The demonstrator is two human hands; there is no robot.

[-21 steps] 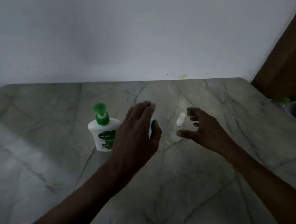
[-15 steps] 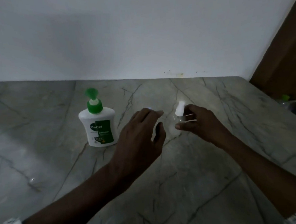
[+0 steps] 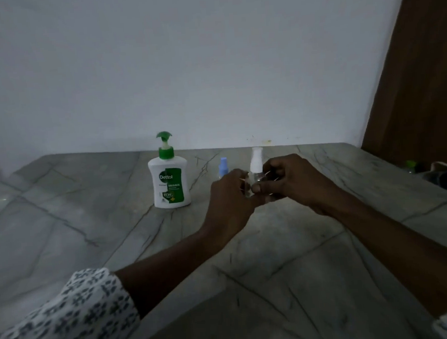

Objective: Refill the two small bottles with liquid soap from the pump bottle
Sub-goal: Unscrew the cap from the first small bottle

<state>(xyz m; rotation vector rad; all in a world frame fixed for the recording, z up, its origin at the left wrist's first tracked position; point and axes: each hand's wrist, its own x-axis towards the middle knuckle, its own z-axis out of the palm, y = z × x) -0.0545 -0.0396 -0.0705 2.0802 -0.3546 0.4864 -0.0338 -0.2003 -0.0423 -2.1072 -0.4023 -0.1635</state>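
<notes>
A white pump bottle with a green pump head and green label stands on the grey marble table, left of centre. A small clear bottle with a white cap is held between both hands just right of it. My left hand grips its body from the left, and my right hand grips it from the right with the thumb across the front. A second small bottle with a blue cap stands on the table behind my left hand, mostly hidden.
The table meets a plain white wall at the back. A brown wooden panel rises at the right. Dark objects, one with a green cap, sit at the table's right edge. The room is dim.
My right hand closed on the white-capped bottle and my left hand came across to grip it too. The blue-capped bottle, hidden before by my left hand, now shows. The view tilted up.
</notes>
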